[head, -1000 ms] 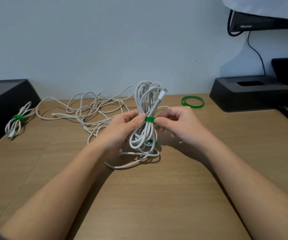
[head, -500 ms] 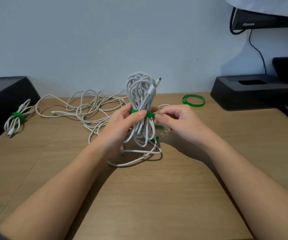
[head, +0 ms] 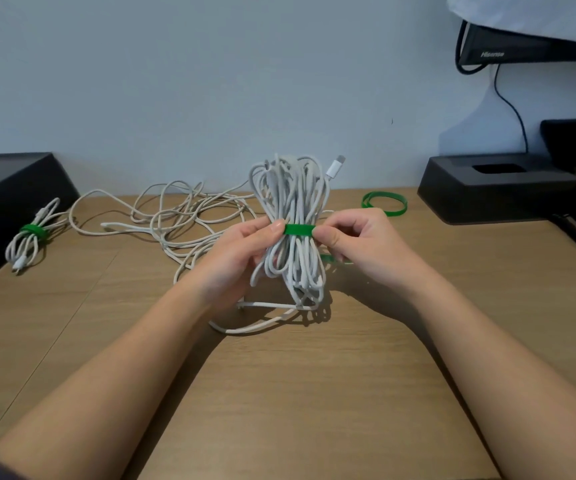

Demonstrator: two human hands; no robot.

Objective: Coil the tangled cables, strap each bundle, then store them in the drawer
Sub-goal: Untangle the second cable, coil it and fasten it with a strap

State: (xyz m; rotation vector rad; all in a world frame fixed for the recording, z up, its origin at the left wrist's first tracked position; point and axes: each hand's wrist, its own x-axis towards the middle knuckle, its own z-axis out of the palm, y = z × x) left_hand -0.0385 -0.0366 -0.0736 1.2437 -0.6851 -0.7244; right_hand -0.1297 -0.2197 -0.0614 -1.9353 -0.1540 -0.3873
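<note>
As seen from my remote seat, head view only:

1. Coil [head: 290, 202] of white cable, held upright at centre over the surface [head: 279, 393], one plug [head: 335, 165] poking up at top right. A stray loop from its lower end lies on the wood.
2. Strap [head: 298, 229], green, wrapped across the coil's waist.
3. Left hand [head: 238, 254]: fingers [head: 274, 227] curled round the coil's left side, thumb tip pressed on the strap's left end.
4. Right hand [head: 362, 244]: thumb and forefinger clamped on the strap's right end. A green tail [head: 335, 259] shows just under this hand.
5. Tangle [head: 175, 220] of loose white cable, on the surface behind and left of the coil.
6. Bundle [head: 30, 237], small and already bound in green, far left, just beside a black box [head: 2, 202].
7. Spare straps [head: 383, 202], a green ring lying flat behind the right hand, near a black base [head: 498, 188].
8. Monitor [head: 522, 46], lower edge only, top right.
</note>
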